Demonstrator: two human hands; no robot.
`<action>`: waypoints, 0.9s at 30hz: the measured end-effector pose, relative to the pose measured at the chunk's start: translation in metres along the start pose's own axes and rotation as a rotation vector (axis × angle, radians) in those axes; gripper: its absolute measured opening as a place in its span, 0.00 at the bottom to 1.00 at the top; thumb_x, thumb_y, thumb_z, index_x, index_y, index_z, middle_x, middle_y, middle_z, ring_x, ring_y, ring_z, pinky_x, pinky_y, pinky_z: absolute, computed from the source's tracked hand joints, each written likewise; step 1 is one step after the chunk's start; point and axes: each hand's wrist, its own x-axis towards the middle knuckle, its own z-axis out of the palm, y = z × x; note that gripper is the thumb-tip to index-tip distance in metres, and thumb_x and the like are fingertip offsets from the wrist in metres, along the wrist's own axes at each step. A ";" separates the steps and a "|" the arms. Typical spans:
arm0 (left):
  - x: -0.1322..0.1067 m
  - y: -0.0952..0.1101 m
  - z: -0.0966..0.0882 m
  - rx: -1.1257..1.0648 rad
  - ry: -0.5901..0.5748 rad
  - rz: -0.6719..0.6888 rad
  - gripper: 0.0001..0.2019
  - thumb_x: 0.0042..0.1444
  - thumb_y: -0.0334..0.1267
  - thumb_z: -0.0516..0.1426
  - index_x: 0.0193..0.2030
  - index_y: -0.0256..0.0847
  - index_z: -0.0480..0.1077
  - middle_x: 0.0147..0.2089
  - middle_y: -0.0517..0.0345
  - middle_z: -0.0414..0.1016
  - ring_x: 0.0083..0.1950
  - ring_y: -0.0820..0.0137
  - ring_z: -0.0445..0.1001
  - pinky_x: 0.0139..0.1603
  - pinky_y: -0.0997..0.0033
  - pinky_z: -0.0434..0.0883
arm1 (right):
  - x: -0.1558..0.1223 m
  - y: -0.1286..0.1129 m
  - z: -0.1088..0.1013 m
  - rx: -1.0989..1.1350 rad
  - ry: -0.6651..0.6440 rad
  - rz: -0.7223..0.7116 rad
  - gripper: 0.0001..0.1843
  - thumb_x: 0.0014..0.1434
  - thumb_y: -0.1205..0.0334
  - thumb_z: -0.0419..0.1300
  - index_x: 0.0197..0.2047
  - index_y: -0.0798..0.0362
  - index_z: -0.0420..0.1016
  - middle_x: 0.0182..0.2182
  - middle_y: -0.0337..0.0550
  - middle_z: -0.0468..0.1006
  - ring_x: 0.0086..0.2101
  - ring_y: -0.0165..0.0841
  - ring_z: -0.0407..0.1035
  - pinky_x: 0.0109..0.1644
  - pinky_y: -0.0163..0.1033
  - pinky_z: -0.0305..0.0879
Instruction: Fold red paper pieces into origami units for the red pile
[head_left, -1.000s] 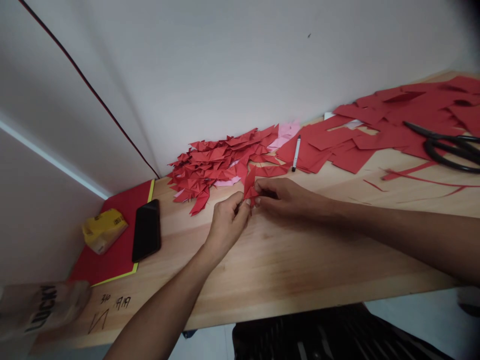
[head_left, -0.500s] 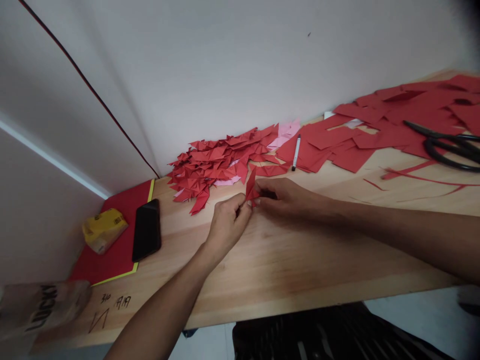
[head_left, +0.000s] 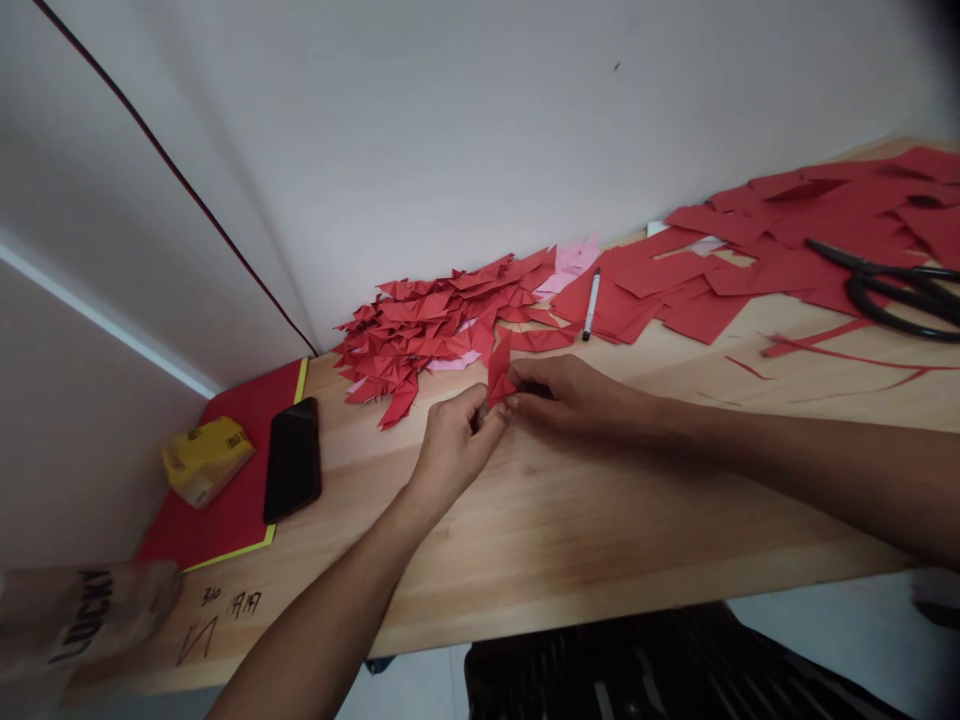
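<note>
The person's left hand is pinching the lower left of a small piece of folded red paper between thumb and forefinger. The right hand is pinching the same piece from the right, its fingertips almost meeting the left thumb. The paper is sitting between the two hands, one pointed flap sticking up; whether its bottom edge is touching the table is impossible to tell.

Just behind the hands, a heap of folded red pieces is lying near the wall, with some pink paper showing at its right end. A pen is resting beside the flat red sheets, and scissors are lying partly over those sheets, thin red strips trailing nearby.

On the left, a phone is overlapping the yellow edge of a large red sheet, which is also holding a yellow packet.
</note>
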 end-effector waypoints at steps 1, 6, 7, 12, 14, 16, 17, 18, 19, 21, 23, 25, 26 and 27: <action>0.000 0.000 0.000 -0.010 -0.001 -0.003 0.12 0.59 0.41 0.53 0.28 0.37 0.67 0.22 0.64 0.58 0.25 0.75 0.56 0.27 0.74 0.52 | 0.000 0.000 0.000 -0.002 0.001 -0.003 0.07 0.57 0.69 0.53 0.28 0.52 0.58 0.27 0.36 0.66 0.28 0.28 0.58 0.32 0.35 0.52; -0.001 -0.001 0.000 -0.044 0.002 -0.034 0.11 0.59 0.39 0.52 0.27 0.38 0.66 0.22 0.64 0.58 0.25 0.75 0.56 0.26 0.74 0.52 | 0.001 0.003 0.001 -0.018 0.005 -0.015 0.07 0.56 0.70 0.52 0.28 0.52 0.59 0.27 0.36 0.65 0.28 0.29 0.58 0.32 0.35 0.52; -0.001 -0.001 0.000 -0.044 0.005 -0.042 0.11 0.59 0.38 0.52 0.26 0.38 0.65 0.22 0.64 0.57 0.24 0.75 0.56 0.26 0.74 0.52 | 0.002 0.004 0.001 -0.016 0.005 -0.016 0.07 0.56 0.70 0.52 0.28 0.52 0.59 0.27 0.36 0.65 0.28 0.29 0.58 0.32 0.36 0.52; -0.001 -0.002 -0.001 -0.046 -0.005 -0.050 0.13 0.60 0.39 0.51 0.25 0.40 0.61 0.21 0.64 0.59 0.23 0.76 0.58 0.24 0.75 0.52 | 0.002 0.004 -0.001 0.015 0.014 0.000 0.09 0.56 0.69 0.54 0.27 0.51 0.56 0.25 0.33 0.62 0.27 0.28 0.55 0.31 0.35 0.50; -0.001 -0.002 -0.001 -0.035 -0.027 -0.040 0.13 0.61 0.40 0.50 0.26 0.40 0.62 0.21 0.64 0.60 0.23 0.75 0.59 0.24 0.75 0.53 | 0.002 0.003 -0.001 0.023 0.011 0.016 0.09 0.55 0.68 0.54 0.27 0.51 0.57 0.24 0.33 0.61 0.27 0.28 0.55 0.30 0.35 0.50; 0.000 -0.001 -0.001 -0.029 -0.034 -0.033 0.14 0.62 0.41 0.50 0.26 0.40 0.62 0.21 0.64 0.61 0.23 0.75 0.59 0.24 0.75 0.54 | 0.002 0.002 -0.001 0.022 0.006 0.028 0.08 0.55 0.68 0.54 0.27 0.52 0.58 0.25 0.34 0.63 0.27 0.28 0.56 0.31 0.35 0.51; 0.000 -0.001 -0.001 -0.029 -0.029 -0.034 0.14 0.63 0.41 0.50 0.26 0.40 0.62 0.20 0.64 0.61 0.22 0.75 0.59 0.24 0.75 0.54 | 0.002 0.002 -0.001 0.019 0.003 0.026 0.07 0.55 0.69 0.53 0.27 0.52 0.58 0.26 0.35 0.64 0.27 0.28 0.57 0.31 0.35 0.51; 0.000 -0.001 -0.001 -0.028 -0.021 -0.036 0.15 0.63 0.41 0.50 0.25 0.40 0.61 0.20 0.64 0.61 0.22 0.75 0.60 0.24 0.75 0.54 | 0.002 0.003 -0.001 0.017 0.000 0.021 0.07 0.55 0.70 0.53 0.27 0.52 0.59 0.26 0.36 0.65 0.28 0.29 0.58 0.31 0.35 0.52; -0.001 -0.001 -0.001 -0.027 -0.012 -0.038 0.15 0.63 0.41 0.50 0.25 0.40 0.61 0.20 0.64 0.61 0.22 0.75 0.60 0.24 0.75 0.54 | 0.002 0.004 -0.001 0.018 0.000 0.010 0.07 0.55 0.70 0.53 0.28 0.52 0.59 0.27 0.36 0.65 0.28 0.29 0.58 0.32 0.36 0.52; -0.001 -0.002 -0.001 -0.023 -0.001 -0.039 0.15 0.64 0.42 0.49 0.26 0.40 0.61 0.20 0.64 0.60 0.22 0.75 0.59 0.24 0.75 0.54 | 0.003 0.005 -0.001 0.022 0.004 -0.015 0.07 0.55 0.69 0.53 0.28 0.51 0.58 0.26 0.36 0.65 0.28 0.29 0.57 0.32 0.36 0.52; -0.001 -0.002 -0.001 -0.022 0.004 -0.034 0.15 0.64 0.42 0.49 0.27 0.40 0.62 0.21 0.64 0.60 0.23 0.75 0.59 0.25 0.75 0.54 | 0.003 0.006 -0.001 0.020 0.008 -0.013 0.09 0.56 0.68 0.53 0.27 0.51 0.56 0.25 0.34 0.62 0.27 0.29 0.56 0.31 0.36 0.51; -0.001 -0.002 -0.001 -0.020 0.009 -0.024 0.16 0.65 0.43 0.49 0.27 0.40 0.61 0.21 0.64 0.60 0.23 0.75 0.59 0.25 0.74 0.54 | 0.003 0.005 -0.002 0.021 -0.001 0.015 0.10 0.56 0.68 0.53 0.27 0.50 0.54 0.24 0.33 0.60 0.26 0.28 0.55 0.30 0.36 0.50; -0.002 -0.002 -0.001 -0.017 0.014 -0.019 0.16 0.65 0.43 0.49 0.26 0.40 0.60 0.21 0.64 0.60 0.23 0.75 0.59 0.25 0.74 0.54 | 0.003 0.004 -0.003 0.023 -0.007 0.027 0.10 0.56 0.68 0.53 0.27 0.51 0.54 0.24 0.33 0.60 0.26 0.28 0.54 0.30 0.36 0.50; -0.002 -0.001 -0.001 -0.012 0.018 -0.014 0.16 0.65 0.43 0.49 0.26 0.40 0.60 0.21 0.64 0.59 0.23 0.75 0.58 0.25 0.74 0.54 | 0.002 0.003 -0.003 0.021 -0.009 0.035 0.10 0.56 0.68 0.53 0.27 0.51 0.54 0.24 0.33 0.60 0.26 0.28 0.55 0.30 0.36 0.49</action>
